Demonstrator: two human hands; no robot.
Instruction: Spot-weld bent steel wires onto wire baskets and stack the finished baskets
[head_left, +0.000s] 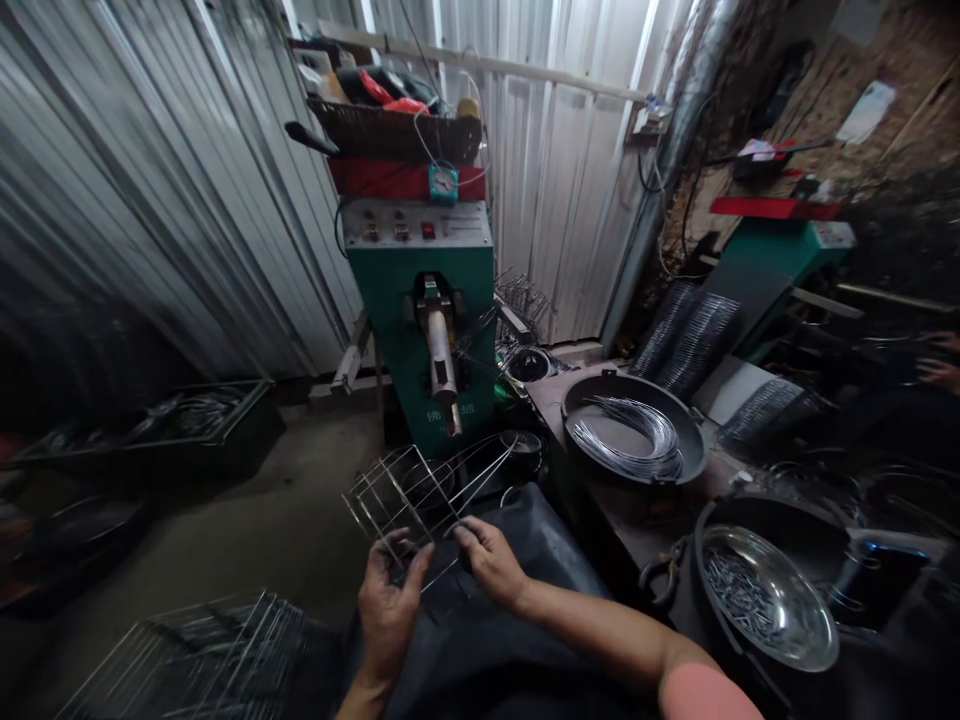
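A small wire rack [417, 452] of thin metal rods is held tilted above my lap, in front of the green machine. My left hand [391, 600] grips its near left side between thumb and fingers. My right hand [489, 560] is pinched at the rack's right side, by the longer wires that reach out to the right. Whether a separate small wire is in that pinch is too small to tell. The electrode arm [441, 355] of the green spot welder [390, 290] points down toward me, just beyond the rack.
At right a dark pan [697, 465] holds curved wires [664, 435]. Nearer, a metal bowl [814, 650] of small metal pieces sits in another pan. Finished-looking wire racks [217, 640] pile at lower left. A bin [247, 430] stands farther left. Another person's hand [941, 372] shows at far right.
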